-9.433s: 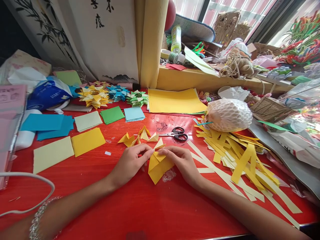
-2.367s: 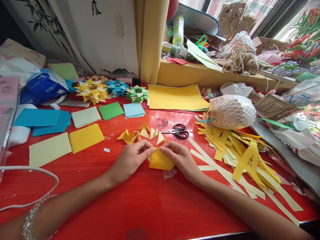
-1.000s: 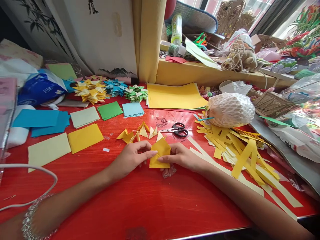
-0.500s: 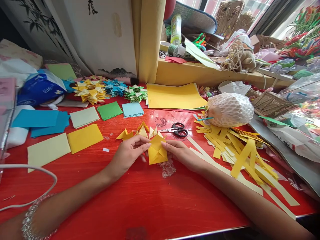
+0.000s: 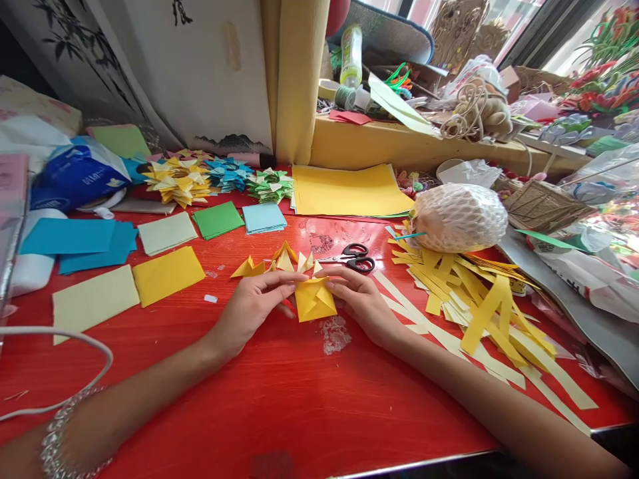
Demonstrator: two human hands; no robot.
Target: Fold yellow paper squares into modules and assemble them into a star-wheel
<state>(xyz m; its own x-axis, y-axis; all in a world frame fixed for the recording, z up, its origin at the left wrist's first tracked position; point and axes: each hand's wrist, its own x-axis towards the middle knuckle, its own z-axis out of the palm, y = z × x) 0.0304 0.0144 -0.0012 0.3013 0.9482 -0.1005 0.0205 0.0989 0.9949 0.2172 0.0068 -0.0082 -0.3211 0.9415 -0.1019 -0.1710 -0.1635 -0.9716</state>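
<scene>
Between my two hands is a small folded piece of yellow paper, its crossed flaps facing me. My left hand pinches its left upper edge. At the right upper edge, my right hand grips it with the thumb in front and the fingers curled along the top. Just behind the hands lie folded yellow and cream paper pieces with pointed tips. Black-handled scissors rest beyond my right hand, their blades pointing left.
Stacks of blue, green and yellow paper lie left. Finished paper rings and large yellow sheets sit behind. On the right are yellow paper strips and a net-wrapped round object. A white cable loops at left.
The top of the yellow paper is now bent down, so it looks shorter. My right hand's fingers have moved up and left over its top edge.
</scene>
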